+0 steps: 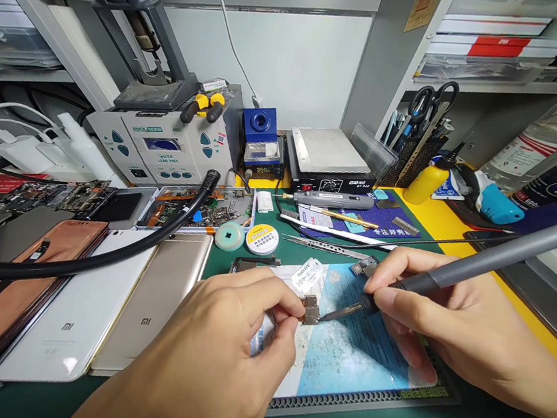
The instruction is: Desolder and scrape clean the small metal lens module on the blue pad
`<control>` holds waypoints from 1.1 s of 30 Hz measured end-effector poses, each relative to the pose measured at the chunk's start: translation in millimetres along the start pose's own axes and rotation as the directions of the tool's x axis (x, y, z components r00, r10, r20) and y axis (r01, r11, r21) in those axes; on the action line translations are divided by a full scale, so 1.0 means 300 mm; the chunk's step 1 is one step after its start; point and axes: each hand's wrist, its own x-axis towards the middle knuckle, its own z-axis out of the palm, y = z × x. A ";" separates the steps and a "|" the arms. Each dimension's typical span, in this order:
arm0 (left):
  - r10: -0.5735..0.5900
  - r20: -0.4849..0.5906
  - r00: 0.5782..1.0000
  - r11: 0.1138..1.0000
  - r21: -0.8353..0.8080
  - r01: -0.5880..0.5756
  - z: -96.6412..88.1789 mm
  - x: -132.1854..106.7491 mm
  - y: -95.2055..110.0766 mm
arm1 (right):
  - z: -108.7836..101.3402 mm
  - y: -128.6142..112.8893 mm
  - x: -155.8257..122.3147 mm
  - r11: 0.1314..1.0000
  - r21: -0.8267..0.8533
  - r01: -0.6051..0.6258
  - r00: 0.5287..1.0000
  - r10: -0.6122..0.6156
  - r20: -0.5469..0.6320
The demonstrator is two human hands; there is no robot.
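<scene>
My left hand pinches a small metal part between thumb and forefinger, just above a blue work mat. In my right hand I grip a grey soldering iron like a pen. Its thin tip touches the right side of the metal part. The iron's handle runs up and off to the right.
Several phones and back covers lie at the left under a black hose. Behind the mat are tweezers, a solder tin, a soldering station, a hot plate and a scissors holder. Bottles stand at the right.
</scene>
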 end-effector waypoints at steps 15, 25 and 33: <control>-0.009 0.005 1.000 1.000 0.003 0.009 -0.004 -0.007 0.003 | -0.004 0.008 0.003 1.000 0.014 0.005 1.000 -0.005 -0.001; 0.005 -0.006 1.000 1.000 -0.004 -0.005 0.001 -0.006 -0.001 | -0.007 0.011 0.000 1.000 -0.017 0.015 1.000 -0.016 -0.005; 0.008 -0.008 1.000 1.000 0.001 -0.008 -0.001 -0.001 0.001 | -0.003 0.012 0.001 1.000 0.001 0.005 1.000 -0.005 0.008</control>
